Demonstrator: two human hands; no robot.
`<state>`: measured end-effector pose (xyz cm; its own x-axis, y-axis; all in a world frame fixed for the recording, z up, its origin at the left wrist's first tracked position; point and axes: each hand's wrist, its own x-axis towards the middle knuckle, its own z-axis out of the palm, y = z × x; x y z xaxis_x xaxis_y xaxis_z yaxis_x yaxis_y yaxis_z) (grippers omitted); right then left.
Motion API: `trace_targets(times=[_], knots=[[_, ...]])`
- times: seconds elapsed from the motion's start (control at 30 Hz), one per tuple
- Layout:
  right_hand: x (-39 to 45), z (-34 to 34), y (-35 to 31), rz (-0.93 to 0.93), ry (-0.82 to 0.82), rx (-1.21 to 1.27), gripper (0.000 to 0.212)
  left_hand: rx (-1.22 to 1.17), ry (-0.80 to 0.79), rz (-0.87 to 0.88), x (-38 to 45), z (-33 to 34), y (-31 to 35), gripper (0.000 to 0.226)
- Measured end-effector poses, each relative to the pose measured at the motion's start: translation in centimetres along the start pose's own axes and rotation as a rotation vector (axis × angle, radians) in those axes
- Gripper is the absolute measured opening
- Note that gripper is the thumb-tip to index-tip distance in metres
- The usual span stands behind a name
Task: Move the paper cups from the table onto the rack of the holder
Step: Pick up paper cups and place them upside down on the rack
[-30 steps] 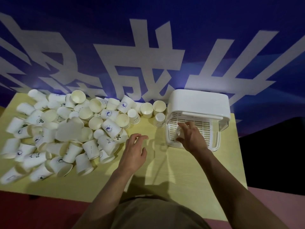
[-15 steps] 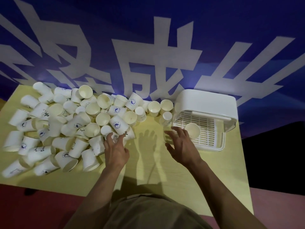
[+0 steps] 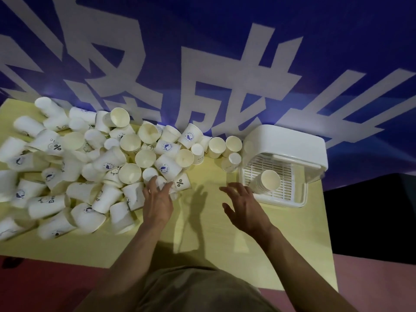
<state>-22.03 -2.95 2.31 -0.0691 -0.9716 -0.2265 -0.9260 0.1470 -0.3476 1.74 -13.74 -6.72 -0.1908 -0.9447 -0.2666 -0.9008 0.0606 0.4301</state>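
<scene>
Pale yellow bench, wood-grain top, hard shadows across the near middle. Blue banner with big white characters along the far edge, draped down behind. Reddish-pink floor near left and near right. Dark, unlit area off the right edge of the bench. Khaki-grey garment at near centre.
</scene>
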Motion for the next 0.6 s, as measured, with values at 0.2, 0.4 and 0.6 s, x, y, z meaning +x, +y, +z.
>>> trace_targets(times=[0.2,0.4,0.6], knots=[[2.8,0.6,-2.7,-0.002,-0.016,-0.013,0.05,-0.136,-0.009,0.049,0.0,-1.3,-1.0,0.041],[6.7,3.5,-6.2,-0.009,-0.076,0.014,0.055,-0.195,0.027,0.056,-0.8,-3.4,-2.6,0.036],[8.9,7.8,-8.9,0.027,-0.168,-0.004,0.071,-0.258,0.09,0.134,-1.5,-5.6,-5.1,0.042]])
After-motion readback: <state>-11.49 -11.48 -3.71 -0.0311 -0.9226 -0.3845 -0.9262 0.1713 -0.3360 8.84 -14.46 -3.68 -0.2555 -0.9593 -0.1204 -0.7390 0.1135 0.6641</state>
